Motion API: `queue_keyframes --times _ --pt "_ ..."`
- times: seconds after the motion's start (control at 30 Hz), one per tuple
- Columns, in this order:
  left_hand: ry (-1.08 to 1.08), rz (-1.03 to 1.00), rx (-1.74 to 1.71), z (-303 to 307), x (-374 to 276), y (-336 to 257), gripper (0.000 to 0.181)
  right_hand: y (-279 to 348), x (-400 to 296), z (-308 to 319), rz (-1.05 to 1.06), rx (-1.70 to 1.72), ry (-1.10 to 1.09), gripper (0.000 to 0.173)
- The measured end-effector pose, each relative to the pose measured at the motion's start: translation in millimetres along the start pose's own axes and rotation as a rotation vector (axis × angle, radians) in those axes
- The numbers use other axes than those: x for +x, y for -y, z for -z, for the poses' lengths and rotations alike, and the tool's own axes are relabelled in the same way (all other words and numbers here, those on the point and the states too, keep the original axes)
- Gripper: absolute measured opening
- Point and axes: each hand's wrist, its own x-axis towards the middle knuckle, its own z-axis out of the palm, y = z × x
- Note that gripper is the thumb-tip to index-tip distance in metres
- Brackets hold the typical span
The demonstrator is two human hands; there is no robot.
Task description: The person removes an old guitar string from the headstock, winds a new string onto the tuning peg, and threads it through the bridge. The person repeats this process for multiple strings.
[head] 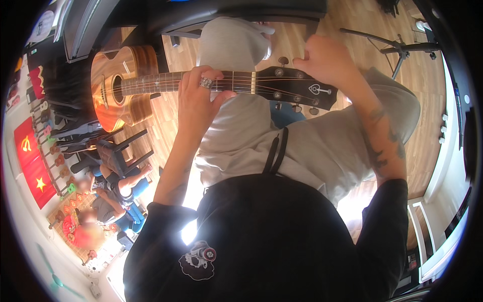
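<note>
An acoustic guitar [132, 105] lies across in front of me, its neck over my thigh and its body at the left. My left hand [200, 96], with a chunky metal ring, rests on the upper fretboard [162, 82] near the nut, fingers over one edge and thumb by the strings. At the far side of the black headstock [273, 77], my right hand [324, 56] is curled beside the tuning pegs. Its fingertips are hidden, so whether it holds anything cannot be told. Several strings run over the nut to the posts.
A black tripod stand [402, 49] is on the wooden floor at the upper right. A dark padded chair [113, 158] stands at the left, near seated people. Small guitars hang along the left wall beside a red flag [34, 162]. A dark bench [241, 15] edges the top.
</note>
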Motion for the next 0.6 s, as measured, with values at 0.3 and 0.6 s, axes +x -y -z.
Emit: queue_keyframes --times 0.3,0.6 --pt "0.011 0.006 -0.004 -1.8 2.6 -0.7 0.043 13.1 -9.9 4.9 0.012 -0.080 -0.104 0.043" --pt "0.042 0.003 -0.012 0.8 3.8 0.6 0.044 1.0 -3.4 8.1 0.076 0.054 0.094 0.033"
